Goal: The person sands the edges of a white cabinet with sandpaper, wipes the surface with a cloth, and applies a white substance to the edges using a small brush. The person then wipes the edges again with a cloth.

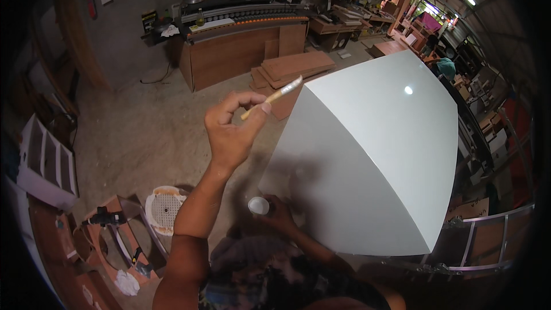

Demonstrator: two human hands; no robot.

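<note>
My left hand [231,129] is raised and pinches a slim paintbrush [278,95] by its yellowish handle. White coats the brush's tip, which appears beside the near corner of a large white box-shaped piece [390,115]; I cannot tell if they touch. Lower down, my right hand [279,214] grips a small white cup [259,205] in front of the piece's shaded side. The cup's mouth faces up, and what it holds is hard to make out. Bright light reflects off the piece's smooth top, while shadows fall across its grey-looking side.
Wooden boards [295,66] lie stacked beyond the brush, near a wooden counter [241,51]. A round perforated stool [165,209] and a wooden frame with a power tool [107,217] stand at the lower left. A metal ladder [470,244] lies at the lower right. Another person [431,46] is far right.
</note>
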